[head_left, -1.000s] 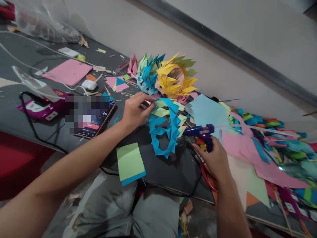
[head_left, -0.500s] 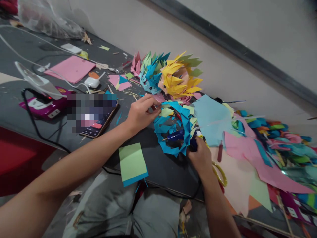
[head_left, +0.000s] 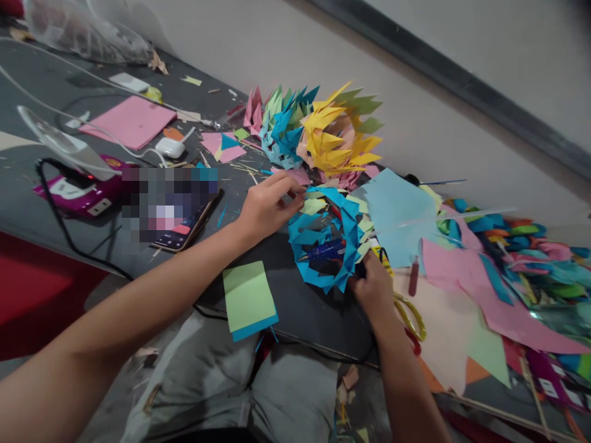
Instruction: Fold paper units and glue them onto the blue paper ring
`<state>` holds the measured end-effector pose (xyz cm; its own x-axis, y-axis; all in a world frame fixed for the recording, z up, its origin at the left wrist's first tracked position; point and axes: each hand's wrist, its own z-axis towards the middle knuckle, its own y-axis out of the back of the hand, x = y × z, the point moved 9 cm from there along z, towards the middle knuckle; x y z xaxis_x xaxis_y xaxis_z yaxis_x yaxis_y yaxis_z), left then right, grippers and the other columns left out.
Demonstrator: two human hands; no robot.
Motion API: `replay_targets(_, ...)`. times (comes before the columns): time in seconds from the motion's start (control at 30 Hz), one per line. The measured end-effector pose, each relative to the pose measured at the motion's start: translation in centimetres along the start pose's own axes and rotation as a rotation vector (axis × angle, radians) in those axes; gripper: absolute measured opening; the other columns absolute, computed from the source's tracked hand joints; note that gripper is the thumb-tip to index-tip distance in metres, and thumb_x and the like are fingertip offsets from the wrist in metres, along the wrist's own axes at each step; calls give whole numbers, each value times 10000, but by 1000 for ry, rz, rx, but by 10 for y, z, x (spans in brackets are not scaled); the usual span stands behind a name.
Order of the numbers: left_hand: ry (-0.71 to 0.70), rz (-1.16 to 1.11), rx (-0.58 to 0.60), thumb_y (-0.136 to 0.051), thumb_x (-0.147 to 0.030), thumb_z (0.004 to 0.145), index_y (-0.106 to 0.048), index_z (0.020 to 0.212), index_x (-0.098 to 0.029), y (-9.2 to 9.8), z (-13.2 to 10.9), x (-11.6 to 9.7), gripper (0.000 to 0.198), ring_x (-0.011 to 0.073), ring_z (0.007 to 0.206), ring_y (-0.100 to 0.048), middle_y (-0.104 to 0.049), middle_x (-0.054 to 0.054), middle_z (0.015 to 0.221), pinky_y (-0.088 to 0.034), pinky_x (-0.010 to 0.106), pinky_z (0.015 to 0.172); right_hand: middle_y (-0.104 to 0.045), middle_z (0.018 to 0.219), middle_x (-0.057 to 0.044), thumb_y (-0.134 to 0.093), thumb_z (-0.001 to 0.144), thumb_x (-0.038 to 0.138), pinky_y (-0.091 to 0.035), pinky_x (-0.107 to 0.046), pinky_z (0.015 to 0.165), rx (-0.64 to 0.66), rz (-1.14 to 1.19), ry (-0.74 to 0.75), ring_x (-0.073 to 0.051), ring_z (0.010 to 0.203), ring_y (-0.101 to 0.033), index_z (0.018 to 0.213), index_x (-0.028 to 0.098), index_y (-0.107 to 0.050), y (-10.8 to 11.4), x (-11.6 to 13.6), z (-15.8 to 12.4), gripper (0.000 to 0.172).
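The blue paper ring (head_left: 325, 246) is pinched at its edge by the left hand (head_left: 263, 212), while the blue glue gun (head_left: 323, 251) is gripped by the right hand (head_left: 376, 292) with fingers curled.

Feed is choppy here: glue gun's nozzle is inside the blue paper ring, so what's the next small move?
Probably squeeze a small dab. The right hand holds the glue gun inside the blue paper ring, while the left hand pinches the ring's upper edge, steadying it.

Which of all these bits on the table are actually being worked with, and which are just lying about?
In hand:
left hand gripping the blue folded-paper ring
right hand holding the blue glue gun inside it

Lying about:
yellow spiky paper ball
green sticky-note pad
pink paper square
yellow-handled scissors
phone
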<state>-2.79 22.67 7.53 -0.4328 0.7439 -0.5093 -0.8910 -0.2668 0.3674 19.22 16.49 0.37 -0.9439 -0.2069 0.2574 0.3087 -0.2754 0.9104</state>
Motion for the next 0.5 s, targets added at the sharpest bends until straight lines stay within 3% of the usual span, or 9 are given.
replay_targets(0.2,-55,-54,17,-507,-205,815,-555,775,-154,-2,-1,-2,81,66,665,-560,-604,34,808,-476,129,513,-621,900,-106,-479,739,308,-462,-349,677,-13,2,16,-262,843,-589,966,180,-550,2,-1,-2,271)
replay_targets(0.5,-27,-51,34,-508,-226,815,-557,774,-164,-4,-1,1,89,78,680,-560,-608,39,808,-480,150,524,-618,908,-114,-438,757,269,-460,-348,709,-95,-37,47,-248,863,-580,1001,165,-537,11,-6,-2,284)
